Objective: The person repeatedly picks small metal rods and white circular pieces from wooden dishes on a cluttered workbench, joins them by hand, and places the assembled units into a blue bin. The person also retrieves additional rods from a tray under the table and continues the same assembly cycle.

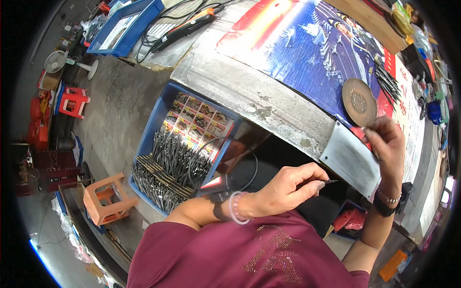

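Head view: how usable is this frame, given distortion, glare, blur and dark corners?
Head view: strong fisheye bends the bench edge; black vignette at the corners; glare washes out the poster top; left hand and right hand are fairly sharp; items near the rim are soft.

Blue crate (152, 126), centre left, on floor: dark metal rods heaped inside, colourful picture cards lining far end. Orange plastic stool (106, 198), lower left, just beside crate. Red stool (74, 101) and small white fan (56, 61), far left. Second blue tray (126, 28), upper left. Orange-black corded tool (188, 26), top centre, on grey slab. Blue-red printed poster (307, 53) covering bench, upper right. Red bag (349, 220), lower right, under bench.
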`<state>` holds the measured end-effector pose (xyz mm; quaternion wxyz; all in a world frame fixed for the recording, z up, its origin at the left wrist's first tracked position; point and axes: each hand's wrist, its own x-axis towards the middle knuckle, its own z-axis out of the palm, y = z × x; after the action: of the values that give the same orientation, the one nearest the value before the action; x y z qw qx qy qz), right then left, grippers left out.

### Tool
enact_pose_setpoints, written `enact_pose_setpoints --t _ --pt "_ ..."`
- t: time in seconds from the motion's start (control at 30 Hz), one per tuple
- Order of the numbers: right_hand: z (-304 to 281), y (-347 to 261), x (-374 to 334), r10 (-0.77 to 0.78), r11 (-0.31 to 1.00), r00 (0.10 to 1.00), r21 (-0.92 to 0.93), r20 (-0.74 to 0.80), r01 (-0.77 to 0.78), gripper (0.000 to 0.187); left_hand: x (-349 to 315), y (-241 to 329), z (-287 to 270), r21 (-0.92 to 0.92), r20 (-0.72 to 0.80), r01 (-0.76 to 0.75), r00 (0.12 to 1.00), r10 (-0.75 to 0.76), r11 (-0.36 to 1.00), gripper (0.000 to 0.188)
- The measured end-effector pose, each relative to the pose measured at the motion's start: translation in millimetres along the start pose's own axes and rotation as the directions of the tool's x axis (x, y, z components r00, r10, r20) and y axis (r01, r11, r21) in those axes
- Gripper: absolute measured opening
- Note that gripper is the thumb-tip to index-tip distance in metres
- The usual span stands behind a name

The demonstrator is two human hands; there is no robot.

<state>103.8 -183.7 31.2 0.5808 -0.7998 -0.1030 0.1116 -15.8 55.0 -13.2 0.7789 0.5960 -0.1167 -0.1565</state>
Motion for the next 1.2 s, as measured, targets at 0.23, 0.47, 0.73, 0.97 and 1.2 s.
enact_pose_setpoints --t 0.23,0.47,0.73,0.97,1.2 --pt "40.8 -9.9 -58.1 0.021 0.939 0.979 0.332 0.203 -0.089 0.004 1.7 8.4 7.1 0.187 0.043 -0.124 0.992 0.118 0.974 0.012" --pt "44.5 1.4 -75.3 -0.061 0.776 0.923 0.6 0.38 -0.195 0.007 0.6 18.5 12.7 0.368 0.131 -0.233 0.971 0.198 0.9 0.011" --pt "42.5 4.1 -87.6 -0.063 0.715 0.858 0.623 0.51 -0.318 0.012 -0.8 23.8 16.4 0.496 0.203 -0.262 0.962 0.183 0.828 0.016" --pt "43.7 13.1 -90.0 -0.115 0.686 0.829 0.647 0.547 -0.332 0.012 1.6 16.8 22.8 0.467 0.229 -0.335 0.94 0.254 0.818 0.016" --pt "39.9 11.0 -87.6 -0.203 0.815 0.792 0.547 0.576 -0.189 0.006 -1.2 18.5 20.7 0.406 0.281 -0.224 0.953 0.112 0.886 0.014"
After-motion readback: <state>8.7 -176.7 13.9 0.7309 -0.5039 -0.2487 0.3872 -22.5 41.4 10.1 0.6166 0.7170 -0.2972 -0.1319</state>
